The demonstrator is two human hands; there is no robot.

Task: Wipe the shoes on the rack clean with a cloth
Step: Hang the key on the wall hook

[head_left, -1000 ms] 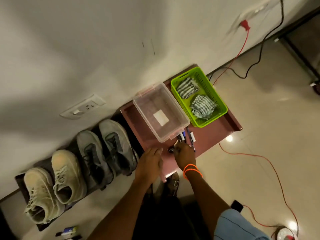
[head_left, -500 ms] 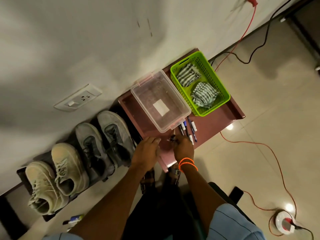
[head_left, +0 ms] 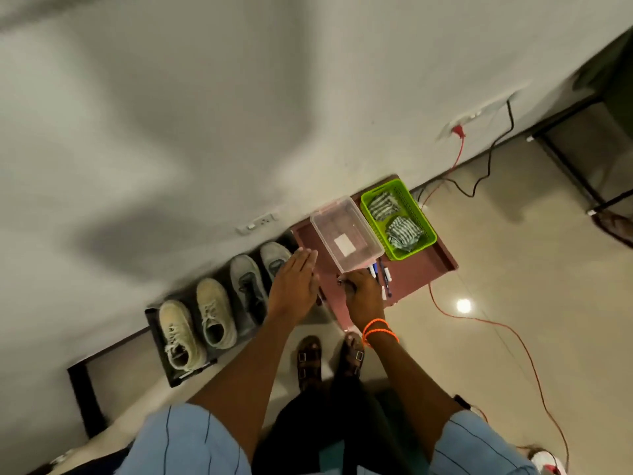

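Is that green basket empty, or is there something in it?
Not empty. The green basket holds two folded striped cloths, one nearer the wall and one nearer the person, both lying inside its walls.

Low maroon counter (head_left: 416, 274) against the wall, as I see it from overhead.
On it I see a clear plastic box (head_left: 346, 233) touching a green basket (head_left: 421, 214), with marker pens (head_left: 382, 274) just in front; a red cable (head_left: 493, 325) trails over the tiled floor, and a wall socket (head_left: 258, 222) sits near the counter.

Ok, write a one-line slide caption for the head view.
Person stands over four shoes on a rack, left hand flat, right hand at pens; cloths untouched in green basket.
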